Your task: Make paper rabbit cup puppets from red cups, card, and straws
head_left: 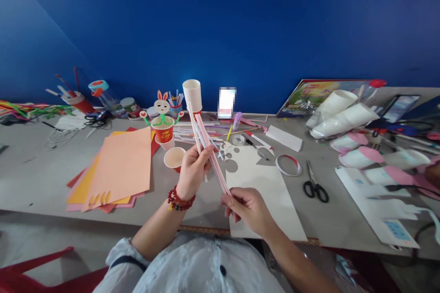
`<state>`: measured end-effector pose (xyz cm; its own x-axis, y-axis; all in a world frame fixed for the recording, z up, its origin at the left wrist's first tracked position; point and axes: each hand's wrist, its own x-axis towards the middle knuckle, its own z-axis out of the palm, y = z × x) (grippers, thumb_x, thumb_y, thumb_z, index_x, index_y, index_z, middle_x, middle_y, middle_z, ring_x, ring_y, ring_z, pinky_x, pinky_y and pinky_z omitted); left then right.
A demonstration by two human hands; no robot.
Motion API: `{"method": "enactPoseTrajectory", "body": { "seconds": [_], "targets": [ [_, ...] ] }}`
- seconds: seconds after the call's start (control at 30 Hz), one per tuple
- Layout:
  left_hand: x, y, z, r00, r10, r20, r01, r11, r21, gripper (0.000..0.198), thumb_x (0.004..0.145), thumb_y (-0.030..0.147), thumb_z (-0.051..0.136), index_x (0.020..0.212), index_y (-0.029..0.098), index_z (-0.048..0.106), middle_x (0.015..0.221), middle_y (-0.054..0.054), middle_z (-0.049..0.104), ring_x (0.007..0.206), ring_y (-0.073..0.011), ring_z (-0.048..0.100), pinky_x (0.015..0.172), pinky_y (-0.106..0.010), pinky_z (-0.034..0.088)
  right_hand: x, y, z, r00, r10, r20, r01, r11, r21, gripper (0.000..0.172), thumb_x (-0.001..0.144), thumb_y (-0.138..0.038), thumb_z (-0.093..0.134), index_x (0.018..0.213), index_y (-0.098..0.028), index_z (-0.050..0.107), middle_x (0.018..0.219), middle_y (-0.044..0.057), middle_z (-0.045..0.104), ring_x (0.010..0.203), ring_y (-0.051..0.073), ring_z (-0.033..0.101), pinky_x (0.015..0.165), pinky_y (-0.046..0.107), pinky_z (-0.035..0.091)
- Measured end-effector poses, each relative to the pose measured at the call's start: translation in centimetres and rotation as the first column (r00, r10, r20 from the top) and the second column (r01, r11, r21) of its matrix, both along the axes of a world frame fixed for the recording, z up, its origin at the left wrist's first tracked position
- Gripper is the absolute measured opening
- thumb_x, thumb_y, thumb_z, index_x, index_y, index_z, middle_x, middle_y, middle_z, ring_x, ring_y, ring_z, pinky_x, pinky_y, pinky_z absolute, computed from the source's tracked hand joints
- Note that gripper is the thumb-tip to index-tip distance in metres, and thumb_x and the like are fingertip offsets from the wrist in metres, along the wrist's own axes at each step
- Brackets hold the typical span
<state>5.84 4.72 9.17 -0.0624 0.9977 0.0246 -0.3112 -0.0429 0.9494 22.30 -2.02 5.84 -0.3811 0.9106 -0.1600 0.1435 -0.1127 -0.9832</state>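
On my remote feed, a grey table (37, 169), cut white sheet (264, 197) as my dial's centre, layered coloured paper (118, 158) at nine o'clock, open paper cup (173, 158) at ten, small tape roll (234, 139) at eleven, white paper strip (284, 138) at one, scissors (313, 184) at three.
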Motion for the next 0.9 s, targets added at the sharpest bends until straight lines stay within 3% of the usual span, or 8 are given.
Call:
{"method": "enactPoseTrajectory", "body": {
  "seconds": [0.13, 0.33, 0.5, 0.7, 0.83, 0.9],
  "targets": [
    [-0.1, -0.2, 0.4, 1.000, 0.014, -0.016, -0.014, 1.000, -0.004, 0.035, 0.082, 0.049, 0.070, 0.078, 0.015, 0.068, 0.049, 0.007, 0.039, 0.039, -0.0033, 0.029, 0.037, -0.018, 0.018, -0.2, -0.9, -0.8, 0.999, -0.037, -0.038, 0.036, 0.999, -0.038, 0.049, 0.089, -0.060, 0.056, 0.068, -0.016, 0.064, 0.050, 0.000, 0.060, 0.034, 0.007, 0.045, 0.036, 0.018, 0.032],
    [0.1, -0.3, 0.4, 1.000, -0.005, -0.018, 0.005, 1.000, -0.026, 0.035, 0.081, 0.048, 0.071, 0.074, 0.014, 0.065, 0.051, 0.007, 0.041, 0.039, -0.0024, 0.030, 0.037, -0.018, 0.019, -0.6, -1.9, -1.1, 0.995, -0.090, -0.031, 0.088, 0.994, -0.058, 0.050, 0.090, -0.059, 0.055, 0.066, -0.016, 0.062, 0.049, 0.001, 0.060, 0.034, 0.007, 0.048, 0.036, 0.017, 0.032],
    [0.1, 0.4, -0.2, 1.000, -0.029, 0.001, 0.029, 1.000, -0.007, 0.034, 0.080, 0.046, 0.073, 0.077, 0.014, 0.066, 0.053, 0.007, 0.044, 0.039, -0.0014, 0.031, 0.038, -0.017, 0.019, -0.3, -1.5, -0.8, 0.988, -0.152, -0.005, 0.152, 0.988, 0.041, 0.045, 0.091, -0.055, 0.054, 0.070, -0.017, 0.062, 0.055, 0.000, 0.061, 0.041, 0.009, 0.053, 0.041, 0.018, 0.039],
    [0.0, 0.4, -0.8, 0.998, -0.046, 0.031, 0.047, 0.999, -0.018, 0.035, 0.078, 0.048, 0.074, 0.079, 0.014, 0.067, 0.055, 0.005, 0.048, 0.039, -0.0014, 0.031, 0.038, -0.018, 0.019, -0.5, -1.2, -1.3, 0.994, -0.092, 0.050, 0.089, 0.994, 0.070, 0.044, 0.094, -0.056, 0.050, 0.074, -0.018, 0.061, 0.060, 0.000, 0.062, 0.046, 0.010, 0.055, 0.045, 0.019, 0.041],
    [-0.3, 0.0, -1.0, 0.993, -0.115, 0.022, 0.116, 0.992, -0.049, 0.036, 0.078, 0.049, 0.074, 0.080, 0.013, 0.069, 0.058, 0.004, 0.052, 0.040, -0.0012, 0.030, 0.038, -0.018, 0.019, -0.2, -1.0, -1.8, 0.997, 0.057, 0.058, -0.057, 0.998, -0.005, 0.048, 0.093, -0.060, 0.048, 0.075, -0.017, 0.061, 0.061, 0.001, 0.063, 0.047, 0.010, 0.055, 0.046, 0.019, 0.041],
    [-0.5, -0.2, -1.3, 0.989, -0.149, 0.008, 0.150, 0.987, -0.066, 0.037, 0.077, 0.050, 0.074, 0.079, 0.013, 0.069, 0.060, 0.003, 0.054, 0.040, -0.0011, 0.030, 0.039, -0.018, 0.019, 0.3, -0.5, -1.4, 0.986, 0.107, 0.129, -0.111, 0.993, 0.029, 0.046, 0.091, -0.059, 0.052, 0.074, -0.018, 0.062, 0.061, 0.000, 0.062, 0.049, 0.010, 0.055, 0.047, 0.019, 0.040]
  ]
}}
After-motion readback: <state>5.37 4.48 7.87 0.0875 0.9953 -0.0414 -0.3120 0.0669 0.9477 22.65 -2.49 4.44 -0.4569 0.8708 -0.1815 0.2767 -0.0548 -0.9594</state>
